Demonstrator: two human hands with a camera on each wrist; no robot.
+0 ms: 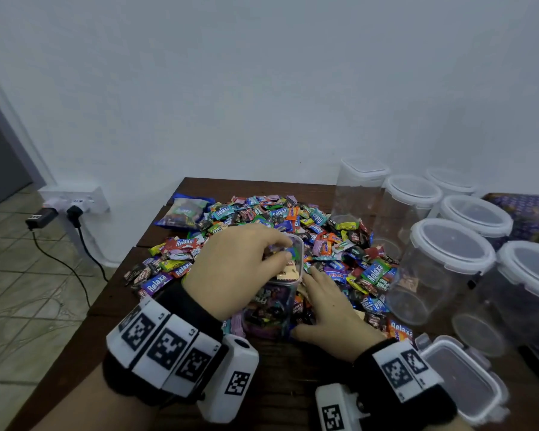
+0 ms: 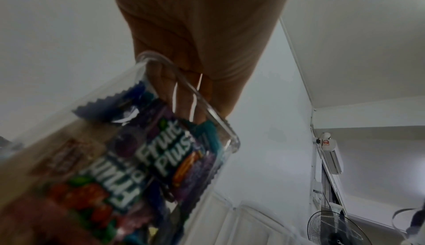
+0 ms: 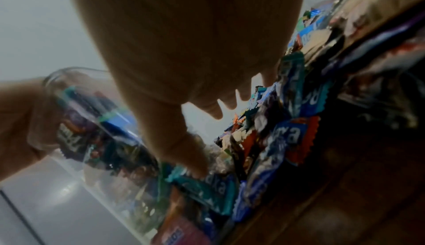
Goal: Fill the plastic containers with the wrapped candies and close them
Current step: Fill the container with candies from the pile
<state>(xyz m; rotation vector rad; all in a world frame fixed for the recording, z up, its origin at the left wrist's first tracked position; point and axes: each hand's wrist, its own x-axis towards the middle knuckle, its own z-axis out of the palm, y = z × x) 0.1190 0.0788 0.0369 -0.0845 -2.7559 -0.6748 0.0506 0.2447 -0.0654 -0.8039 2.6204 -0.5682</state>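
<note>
Crowding dark wooden table [image 1: 199,353], wrapped candies [image 1: 324,244], white wall [image 1: 262,88]

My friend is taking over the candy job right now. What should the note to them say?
Left hand grips the rim of the open container, which is nearly full of candies.
Right hand lies open on the candy pile beside it, holding nothing.
The loose lid sits near the right wrist.
Five empty lidded containers stand to the right.
Done: the first container looks almost filled.
Left: top it up, close it, then fill and close the rest.
</note>
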